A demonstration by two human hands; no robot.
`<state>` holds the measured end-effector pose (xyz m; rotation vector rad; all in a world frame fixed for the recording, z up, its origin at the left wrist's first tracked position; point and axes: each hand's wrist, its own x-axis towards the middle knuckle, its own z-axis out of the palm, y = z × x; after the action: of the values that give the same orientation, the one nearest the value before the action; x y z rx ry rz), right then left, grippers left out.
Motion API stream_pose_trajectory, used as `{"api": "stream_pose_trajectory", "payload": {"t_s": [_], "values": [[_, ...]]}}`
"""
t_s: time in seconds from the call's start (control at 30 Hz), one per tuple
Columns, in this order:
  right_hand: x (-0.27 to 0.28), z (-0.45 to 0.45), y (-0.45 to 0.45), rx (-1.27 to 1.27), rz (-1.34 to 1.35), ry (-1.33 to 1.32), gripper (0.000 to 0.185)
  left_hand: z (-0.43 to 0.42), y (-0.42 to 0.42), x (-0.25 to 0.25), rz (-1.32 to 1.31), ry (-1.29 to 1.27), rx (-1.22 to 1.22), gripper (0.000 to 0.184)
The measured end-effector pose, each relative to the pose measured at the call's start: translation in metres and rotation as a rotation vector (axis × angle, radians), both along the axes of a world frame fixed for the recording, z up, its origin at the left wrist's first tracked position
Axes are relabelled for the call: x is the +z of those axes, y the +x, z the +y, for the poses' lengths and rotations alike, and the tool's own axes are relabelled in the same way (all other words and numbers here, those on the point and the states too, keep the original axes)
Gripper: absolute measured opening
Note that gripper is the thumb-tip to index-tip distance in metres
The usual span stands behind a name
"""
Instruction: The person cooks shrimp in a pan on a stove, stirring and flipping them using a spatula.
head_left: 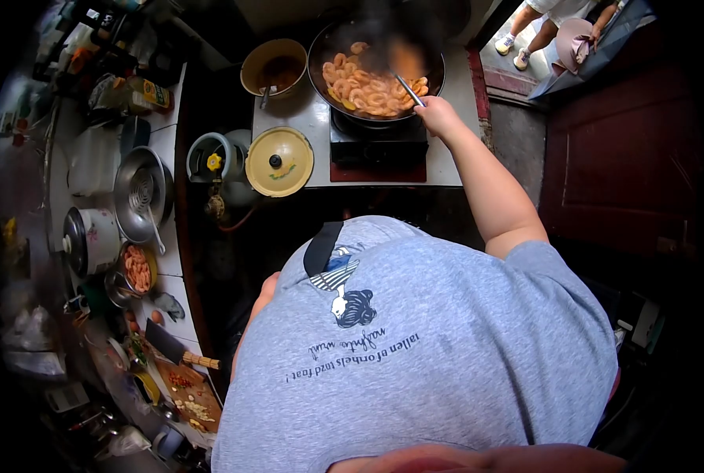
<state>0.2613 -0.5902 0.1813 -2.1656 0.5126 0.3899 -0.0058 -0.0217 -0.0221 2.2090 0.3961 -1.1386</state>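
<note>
Head view. R hand (437,117) — closed around handle (410,91) of a utensil; far end sits over wok (371,120), blurred by steam. Shrimp (379,94), pinkish-orange, lie in wok, mostly toward near side & L. Wok sits on stove (378,148), black, atop white table (320,118).

L hand: only a strip of skin (264,296) shows at L edge of grey shirt (415,315); hand or forearm, cannot tell. Grip state likewise cannot be told.

L of wok: basin (246,69) w/ brown liquid & a spoon (265,98). Below it: yellow lid (281,167), black knob up, at table edge. Gas cyl. (195,162) w/ yellow valve (214,162) stands just beside lid.

L counter (174,272), far to near: metal pan (163,206), lidded pot (98,236), bowl of pink pcs. (137,268), egg (157,317), cleaver (164,344) — handle past counter edge — & board (170,375) w/ chopped pcs.

Upper R: 2nd person (547,31) in doorway, holding a hat (572,43); red door (616,162) adjacent.
</note>
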Motion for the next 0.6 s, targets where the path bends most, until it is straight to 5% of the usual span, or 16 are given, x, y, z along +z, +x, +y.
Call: {"api": "stream_pose_trajectory", "payload": {"t_s": [0.3,0.43,0.53,0.6], "values": [[0.042,0.006,-0.022,-0.043,-0.006,0.395,0.033,0.003,-0.004,-0.004,0.01,-0.009,0.017,0.042],[0.038,-0.007,-0.028,0.15,0.088,-0.006,0.043,0.007,-0.009,-0.013,0.026,-0.017,0.036,0.042],[-0.001,-0.033,-0.03,0.271,-0.261,-0.225,0.039,0.008,-0.01,-0.018,0.028,-0.023,0.043,0.042],[0.014,-0.043,-0.027,0.335,-0.138,-0.31,0.038,0.009,-0.007,-0.02,0.026,-0.025,0.041,0.042]]}}
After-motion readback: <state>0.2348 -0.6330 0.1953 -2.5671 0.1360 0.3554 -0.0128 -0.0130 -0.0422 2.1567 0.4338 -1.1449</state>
